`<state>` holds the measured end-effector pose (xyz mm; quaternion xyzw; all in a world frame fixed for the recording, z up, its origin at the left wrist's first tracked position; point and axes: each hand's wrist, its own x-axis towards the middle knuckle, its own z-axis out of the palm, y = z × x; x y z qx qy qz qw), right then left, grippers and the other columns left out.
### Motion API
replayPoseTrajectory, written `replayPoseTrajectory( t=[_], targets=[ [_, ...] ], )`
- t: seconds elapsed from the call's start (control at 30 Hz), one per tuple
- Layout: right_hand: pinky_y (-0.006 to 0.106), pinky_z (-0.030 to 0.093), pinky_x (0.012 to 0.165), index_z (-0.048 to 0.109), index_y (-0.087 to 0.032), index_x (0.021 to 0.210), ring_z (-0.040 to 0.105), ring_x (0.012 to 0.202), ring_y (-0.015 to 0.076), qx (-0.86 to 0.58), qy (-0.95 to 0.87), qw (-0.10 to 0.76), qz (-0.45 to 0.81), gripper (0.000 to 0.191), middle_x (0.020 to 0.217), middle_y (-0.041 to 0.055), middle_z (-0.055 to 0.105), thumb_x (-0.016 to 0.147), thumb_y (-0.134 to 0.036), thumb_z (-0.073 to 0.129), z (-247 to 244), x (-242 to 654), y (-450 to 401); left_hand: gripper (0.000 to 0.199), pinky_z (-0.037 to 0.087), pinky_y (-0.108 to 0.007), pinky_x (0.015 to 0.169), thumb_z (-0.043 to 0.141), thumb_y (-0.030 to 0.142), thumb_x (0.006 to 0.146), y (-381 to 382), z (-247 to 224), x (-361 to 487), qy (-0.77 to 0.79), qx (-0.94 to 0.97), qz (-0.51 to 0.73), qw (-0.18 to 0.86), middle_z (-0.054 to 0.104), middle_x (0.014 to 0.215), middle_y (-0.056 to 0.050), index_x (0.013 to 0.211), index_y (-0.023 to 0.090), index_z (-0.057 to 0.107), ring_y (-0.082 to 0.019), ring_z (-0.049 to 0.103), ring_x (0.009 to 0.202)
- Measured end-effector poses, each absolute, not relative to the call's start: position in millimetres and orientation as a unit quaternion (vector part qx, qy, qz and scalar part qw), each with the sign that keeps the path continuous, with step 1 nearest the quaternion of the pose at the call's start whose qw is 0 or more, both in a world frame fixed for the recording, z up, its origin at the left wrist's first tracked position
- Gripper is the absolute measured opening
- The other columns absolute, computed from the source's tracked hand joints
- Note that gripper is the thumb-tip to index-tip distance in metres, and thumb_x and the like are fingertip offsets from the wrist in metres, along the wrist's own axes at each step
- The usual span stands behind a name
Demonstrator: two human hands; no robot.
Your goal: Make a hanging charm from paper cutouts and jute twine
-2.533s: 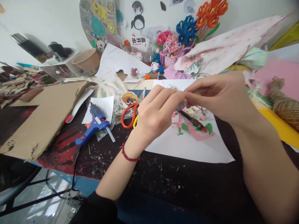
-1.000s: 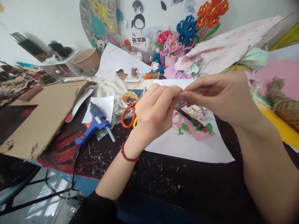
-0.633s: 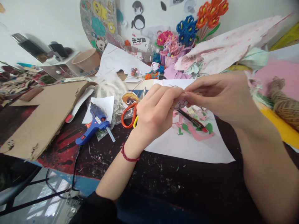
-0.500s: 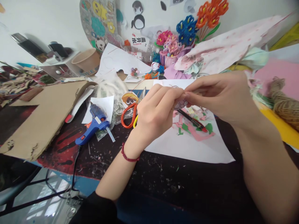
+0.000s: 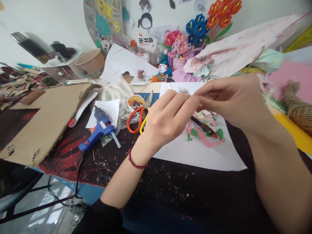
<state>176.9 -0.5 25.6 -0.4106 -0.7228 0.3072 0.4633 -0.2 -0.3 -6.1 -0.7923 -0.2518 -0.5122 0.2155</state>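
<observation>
My left hand (image 5: 168, 120), with a red cord bracelet at the wrist, is closed, knuckles up, over a white sheet (image 5: 195, 157). My right hand (image 5: 236, 100) pinches thumb against fingers, and its tips meet the left fingertips. Between them is a small piece of paper with drawn outlines, seen a moment ago and now hidden by the fingers. Below the hands, a black pen with a red end (image 5: 206, 127) lies among pink and green paper scraps (image 5: 212, 141). Orange-and-yellow-handled scissors (image 5: 136, 121) rest left of my left hand.
A blue glue gun (image 5: 99, 130) lies on the dark table (image 5: 175, 185), its cable hanging over the edge. Cardboard (image 5: 48, 113) covers the left side. Pipe-cleaner flowers (image 5: 180, 45) stand behind, with a twine roll (image 5: 299, 109) at right and a round-eyed paper cutout (image 5: 136, 103) near the scissors.
My left hand has shifted slightly right and turned a little, covering the drawn paper that showed below its fingers. The right hand keeps its pinch, nearly still.
</observation>
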Motion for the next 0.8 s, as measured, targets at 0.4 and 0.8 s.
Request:
replayPoseTrajectory(
  t=[0.4, 0.8],
  targets=[
    [0.029, 0.058, 0.059, 0.075, -0.023, 0.075, 0.066, 0.062, 0.0140, -0.392, -0.707, 0.532, 0.253, 0.010, 0.069, -0.0019, 0.070, 0.075, -0.013, 0.077, 19.7, 169.6, 0.3, 0.015, 0.038, -0.029, 0.055, 0.063, 0.018, 0.092, -1.3, -2.3, -1.3, -0.298, -0.752, -0.504, 0.302, 0.055, 0.064, 0.001, 0.080, 0.018, 0.053, -0.012, 0.050, 0.058],
    [0.025, 0.061, 0.061, 0.077, -0.022, 0.075, 0.070, 0.062, 0.0132, -0.375, -0.680, 0.573, 0.261, 0.007, 0.069, -0.0017, 0.074, 0.077, -0.016, 0.077, 20.4, 161.7, -4.0, 0.006, 0.036, -0.029, 0.050, 0.067, 0.017, 0.089, -7.0, 1.6, -4.3, -0.254, -0.749, -0.467, 0.395, 0.058, 0.064, -0.001, 0.088, 0.012, 0.065, -0.011, 0.048, 0.054]
  ],
)
